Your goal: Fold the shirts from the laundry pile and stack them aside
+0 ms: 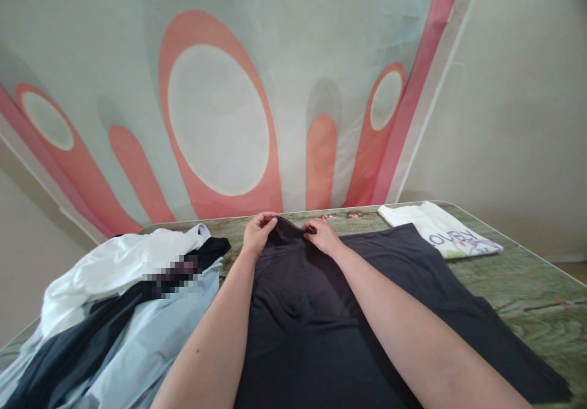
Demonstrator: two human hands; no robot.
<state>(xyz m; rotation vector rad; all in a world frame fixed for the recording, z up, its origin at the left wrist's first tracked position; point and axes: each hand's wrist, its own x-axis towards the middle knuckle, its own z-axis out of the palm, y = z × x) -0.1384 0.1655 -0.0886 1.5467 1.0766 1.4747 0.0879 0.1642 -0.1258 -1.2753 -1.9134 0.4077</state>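
Both hands are clamped on the same bit of cloth: the left hand [258, 232] has its fingers curled over the far edge of the dark garment [321, 311], and the right hand [323, 235] pinches that edge just beside it, thumb and fingertips closed on the fabric. Neither hand is loose, and between them the hem bunches up into a little ridge lifted off the surface.

The garment is spread across the middle of the table [518, 280], running from that far edge back towards the person's body, under both forearms. It lies mostly flat, with a few creases near the middle and one side fanning out to the right.

My read is that this is the gripping and lining-up stage, since the edge is gathered but nothing is folded over yet. Whatever gets done with that edge, it looks like soft, stretchy stuff, so I'd say it calls for both hands moving together and keeping some tension, or it'll sag and wrinkle in the middle.

Off to the left there's a messy pile of clothes [119, 299], white on top with black and pale blue underneath, just beside the left forearm. At the far right corner sits a folded white tee [440, 228] with a print on it, well apart from the hands. Behind the table hangs a big cloth backdrop [220, 115] with pink ovals
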